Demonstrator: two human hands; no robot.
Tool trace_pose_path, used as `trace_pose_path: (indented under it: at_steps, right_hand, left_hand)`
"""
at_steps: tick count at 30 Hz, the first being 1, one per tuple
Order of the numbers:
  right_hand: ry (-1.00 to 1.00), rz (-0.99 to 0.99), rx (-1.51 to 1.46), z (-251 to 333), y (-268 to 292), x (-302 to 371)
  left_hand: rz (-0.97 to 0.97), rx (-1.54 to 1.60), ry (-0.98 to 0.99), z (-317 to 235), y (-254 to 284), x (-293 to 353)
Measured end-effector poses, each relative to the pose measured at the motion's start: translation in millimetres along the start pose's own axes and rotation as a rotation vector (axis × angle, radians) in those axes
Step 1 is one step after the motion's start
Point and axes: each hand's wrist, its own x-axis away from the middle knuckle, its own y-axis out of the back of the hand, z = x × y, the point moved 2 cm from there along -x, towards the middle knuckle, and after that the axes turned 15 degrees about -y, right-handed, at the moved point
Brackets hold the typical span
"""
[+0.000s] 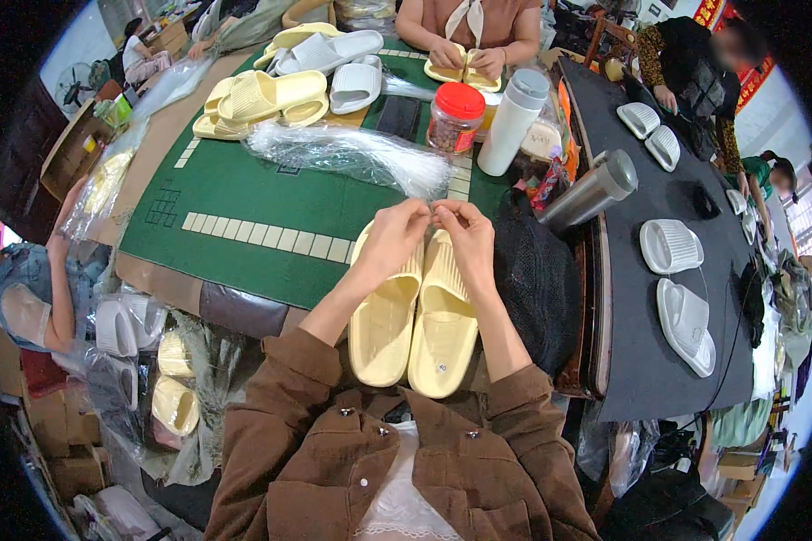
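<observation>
A pair of pale yellow slide slippers [382, 326] lies side by side before me, soles down and toes pointing away. My left hand [392, 242] is closed in a pinch above the left slipper's toe. Close beside it, my right hand [469, 242] also pinches, over the right slipper's toe. The fingertips of both hands nearly meet; whatever lies between them is too small to make out. Just beyond my fingers is a bundle of thin clear plastic strands [356, 160], partly in a clear bag, on the green mat [244, 194].
Yellow slippers [271, 95] and grey slippers [329, 52] are piled at the far left. A red-lidded jar [455, 117], a white bottle [514, 122] and a steel tumbler [591, 192] stand right. Opposite, a person's hands [467, 65] hold yellow slippers. White slippers [669, 246] lie on the dark table [636, 334].
</observation>
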Motion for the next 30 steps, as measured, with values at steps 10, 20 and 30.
trace_pose_path:
  at_steps: [10, 20, 30]
  right_hand:
    - [-0.057, 0.057, -0.143, -2.9, 2.2, 2.0]
    - [0.045, 0.097, 0.053, -2.7, -0.6, 2.6]
    - [0.045, 0.092, 0.003, 5.0, -0.3, 7.4]
  left_hand:
    - [-0.172, 0.038, -0.008, -3.2, -4.5, 8.5]
    - [-0.227, -0.070, -0.133, -0.1, -8.5, 13.6]
    - [-0.215, -0.102, -0.194, 1.7, -8.6, 14.1]
